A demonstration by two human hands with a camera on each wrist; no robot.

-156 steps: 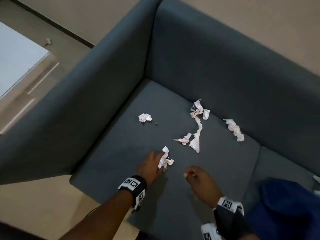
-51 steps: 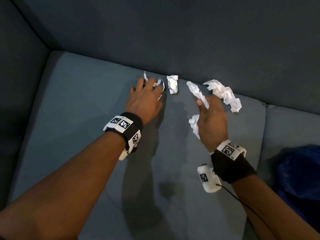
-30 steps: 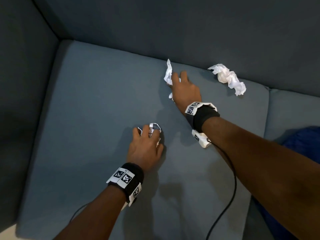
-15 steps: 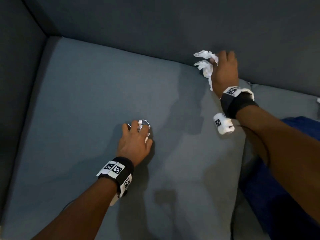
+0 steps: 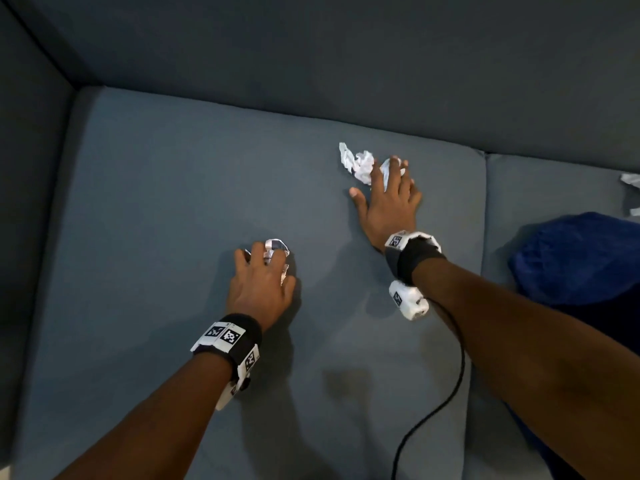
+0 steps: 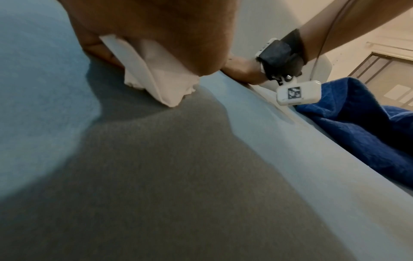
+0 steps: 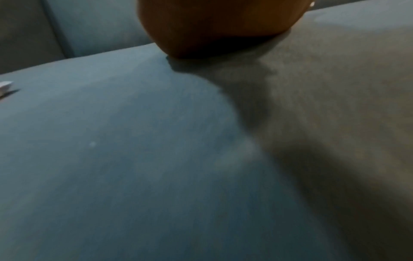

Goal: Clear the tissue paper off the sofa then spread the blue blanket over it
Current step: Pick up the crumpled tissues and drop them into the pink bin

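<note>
- The left hand (image 5: 261,289) rests on the middle of the sofa (image 5: 156,202) seat cushion, fingers curled round a wad of tissue paper (image 5: 276,249); the left wrist view shows white paper bunched under the palm.
- The right hand (image 5: 388,202) lies further back, toward the cushion's rear edge, fingers spread fairly flat over a second crumpled clump (image 5: 358,162), thumb out to the side. It presses on the paper rather than gripping it, I'd say.
- To do this well, I'd drag that clump forward in one sweep, then close the fingers round it so no shreds stay behind.
- More scraps (image 5: 630,180) lie on the neighbouring cushion near the right edge; they need fetching too.
- The blue blanket (image 5: 581,265) sits heaped on that right-hand cushion, untouched, just beside the right forearm.
</note>
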